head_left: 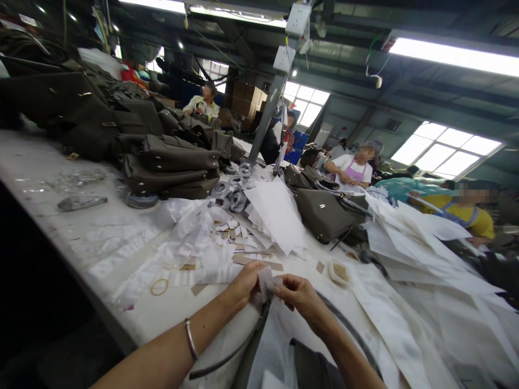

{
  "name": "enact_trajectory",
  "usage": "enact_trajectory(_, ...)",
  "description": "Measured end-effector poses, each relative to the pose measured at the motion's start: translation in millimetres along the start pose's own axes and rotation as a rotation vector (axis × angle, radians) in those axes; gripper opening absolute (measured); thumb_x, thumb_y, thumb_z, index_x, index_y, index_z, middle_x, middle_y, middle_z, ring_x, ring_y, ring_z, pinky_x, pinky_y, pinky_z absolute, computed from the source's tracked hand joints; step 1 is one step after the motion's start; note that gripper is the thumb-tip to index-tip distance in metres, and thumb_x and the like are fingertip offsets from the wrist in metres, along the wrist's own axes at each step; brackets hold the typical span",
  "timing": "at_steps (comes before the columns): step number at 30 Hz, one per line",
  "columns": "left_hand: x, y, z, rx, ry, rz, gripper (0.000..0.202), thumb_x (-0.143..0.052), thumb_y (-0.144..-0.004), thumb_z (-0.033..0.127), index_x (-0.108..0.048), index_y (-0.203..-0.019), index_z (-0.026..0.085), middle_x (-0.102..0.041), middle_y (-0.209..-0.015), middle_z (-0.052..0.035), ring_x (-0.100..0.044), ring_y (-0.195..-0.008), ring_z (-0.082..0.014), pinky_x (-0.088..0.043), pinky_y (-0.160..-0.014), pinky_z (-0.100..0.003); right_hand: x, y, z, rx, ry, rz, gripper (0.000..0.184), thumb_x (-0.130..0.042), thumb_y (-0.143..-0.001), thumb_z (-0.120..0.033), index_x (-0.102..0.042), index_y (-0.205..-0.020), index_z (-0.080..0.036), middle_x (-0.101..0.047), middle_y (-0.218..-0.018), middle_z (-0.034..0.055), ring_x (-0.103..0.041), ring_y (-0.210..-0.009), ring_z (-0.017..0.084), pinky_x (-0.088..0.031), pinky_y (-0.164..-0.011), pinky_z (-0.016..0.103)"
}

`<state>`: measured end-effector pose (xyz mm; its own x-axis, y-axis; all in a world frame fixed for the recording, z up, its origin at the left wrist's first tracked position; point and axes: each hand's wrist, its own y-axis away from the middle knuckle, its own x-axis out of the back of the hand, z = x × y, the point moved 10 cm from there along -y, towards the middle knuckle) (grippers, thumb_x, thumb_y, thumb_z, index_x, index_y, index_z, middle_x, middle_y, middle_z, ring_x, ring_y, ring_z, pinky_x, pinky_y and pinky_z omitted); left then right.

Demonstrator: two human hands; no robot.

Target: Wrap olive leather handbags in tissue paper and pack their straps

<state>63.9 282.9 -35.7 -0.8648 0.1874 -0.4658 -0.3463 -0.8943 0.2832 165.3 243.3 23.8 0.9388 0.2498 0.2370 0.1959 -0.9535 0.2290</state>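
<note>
My left hand [248, 285] has its fingers closed on a small piece of thin white wrapping sheet [266, 282]. From the other side, the thumb and fingers of my right hand [299, 293] pinch the same piece. It sits at the upper end of a dark bag part just below my hands; what it covers there is hidden. A dark olive bag [312, 367] lies close to me, with whitish translucent sheeting [275, 346] over its middle. A thin dark strap [227, 351] curves out to the left.
Stacked dark bags [170, 162] stand at the back left. Another bag [324, 213] is ahead, near loose white sheets [275, 213]. More sheets [421, 254] pile up on the right. Card scraps, a rubber band [159, 287] and a small tray [339, 273] lie nearby. Several people work beyond.
</note>
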Motion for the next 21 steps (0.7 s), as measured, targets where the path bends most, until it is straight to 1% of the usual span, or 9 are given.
enact_trajectory(2,0.7,-1,0,-0.027,0.019,0.024,0.030,-0.066,-0.063,0.039,-0.045,-0.072,0.019,-0.045,-0.058,0.0076,-0.042,-0.051,-0.0081,-0.031,-0.051,-0.022,-7,-2,-2,0.006,-0.010,-0.024,0.045,-0.078,-0.067,-0.055,-0.072,-0.088,-0.016,-0.046,-0.056,-0.0058,-0.038,-0.050,0.009,-0.028,-0.048,0.024)
enact_trajectory(4,1.3,0,0,-0.049,0.027,0.039,0.029,-0.066,-0.063,0.038,-0.045,-0.072,0.019,-0.047,-0.059,0.0072,-0.043,-0.052,-0.0084,-0.032,-0.051,-0.022,-11,-6,-3,0.002,-0.023,-0.025,0.044,-0.079,-0.065,-0.055,-0.071,-0.083,-0.016,-0.047,-0.056,-0.0058,-0.039,-0.050,0.009,-0.031,-0.050,0.024)
enact_trajectory(8,1.7,2,4,-0.061,0.011,0.038,0.027,-0.067,-0.063,0.035,-0.047,-0.070,0.018,-0.045,-0.056,0.0076,-0.039,-0.049,-0.0068,-0.028,-0.048,-0.021,-5,-9,-10,0.062,-0.062,0.087,0.040,-0.084,-0.060,-0.050,-0.067,-0.073,-0.016,-0.061,-0.065,-0.0009,-0.052,-0.064,0.014,-0.042,-0.065,0.028)
enact_trajectory(10,-0.3,3,6,-0.042,0.000,0.016,0.029,-0.066,-0.065,0.040,-0.048,-0.070,0.018,-0.045,-0.054,0.0075,-0.037,-0.046,-0.0064,-0.027,-0.046,-0.021,0,-7,-10,0.078,-0.088,0.133,0.038,-0.084,-0.060,-0.047,-0.067,-0.074,-0.016,-0.066,-0.072,0.0017,-0.056,-0.070,0.017,-0.044,-0.070,0.030)
enact_trajectory(12,-4.1,4,7,-0.016,-0.010,-0.020,0.036,-0.064,-0.068,0.051,-0.050,-0.071,0.018,-0.046,-0.053,0.0061,-0.039,-0.044,-0.0072,-0.028,-0.044,-0.021,3,-6,-6,0.054,-0.098,0.149,0.035,-0.081,-0.064,-0.046,-0.068,-0.077,-0.017,-0.066,-0.072,0.0017,-0.056,-0.067,0.016,-0.044,-0.066,0.029)
enact_trajectory(15,-9.3,7,10,-0.009,-0.040,-0.071,0.048,-0.061,-0.069,0.063,-0.054,-0.076,0.016,-0.052,-0.057,0.0038,-0.045,-0.045,-0.0081,-0.033,-0.045,-0.021,11,-4,5,0.013,-0.057,0.210,0.031,-0.075,-0.070,-0.046,-0.065,-0.073,-0.017,-0.058,-0.059,-0.0018,-0.048,-0.053,0.012,-0.036,-0.052,0.025)
enact_trajectory(17,-9.5,9,15,-0.042,-0.081,-0.075,0.046,-0.069,-0.065,0.057,-0.053,-0.078,0.017,-0.052,-0.057,0.0053,-0.045,-0.045,-0.0070,-0.034,-0.045,-0.020,18,-3,10,0.005,-0.032,0.258,0.030,-0.072,-0.070,-0.045,-0.061,-0.069,-0.017,-0.053,-0.054,-0.0034,-0.043,-0.047,0.010,-0.033,-0.047,0.024)
enact_trajectory(19,-7.6,12,21,-0.089,-0.128,-0.055,0.040,-0.077,-0.060,0.043,-0.050,-0.076,0.018,-0.049,-0.055,0.0082,-0.044,-0.044,-0.0057,-0.034,-0.044,-0.018,24,-2,13,0.009,-0.015,0.298,0.028,-0.071,-0.068,-0.043,-0.059,-0.069,-0.018,-0.053,-0.052,-0.0037,-0.045,-0.046,0.011,-0.034,-0.045,0.024)
enact_trajectory(21,-6.6,14,24,-0.121,-0.168,-0.036,0.035,-0.076,-0.058,0.033,-0.048,-0.074,0.019,-0.048,-0.054,0.0095,-0.044,-0.042,-0.0057,-0.034,-0.041,-0.017,35,1,16,0.008,0.032,0.378,0.024,-0.069,-0.067,-0.040,-0.055,-0.069,-0.020,-0.053,-0.050,-0.0042,-0.047,-0.044,0.012,-0.036,-0.043,0.024)
